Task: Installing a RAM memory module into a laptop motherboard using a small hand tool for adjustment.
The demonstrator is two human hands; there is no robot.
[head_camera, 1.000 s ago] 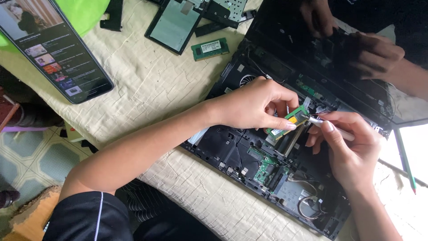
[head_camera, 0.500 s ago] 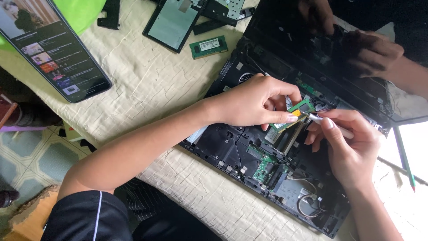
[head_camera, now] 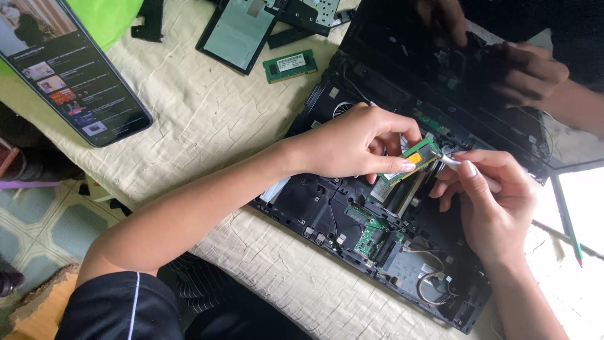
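Observation:
An opened black laptop base (head_camera: 327,208) lies on the cloth-covered table, its green circuit boards (head_camera: 371,236) exposed. My left hand (head_camera: 355,141) pinches a small green memory module (head_camera: 412,160) between thumb and fingers, tilted up out of its slot. My right hand (head_camera: 491,201) grips a thin silvery tool (head_camera: 450,159) whose tip touches the module's upper end. The slot under the module is partly hidden by my fingers.
A second green memory module (head_camera: 289,66) lies loose on the cloth. A phone (head_camera: 69,75) with a lit screen lies at upper left. A black cover panel (head_camera: 236,34) and small black parts sit at the top. The dark laptop screen (head_camera: 503,69) reflects my hands.
The memory module has been lifted a little higher out of its slot by my left hand. My right hand's tool stays at its end.

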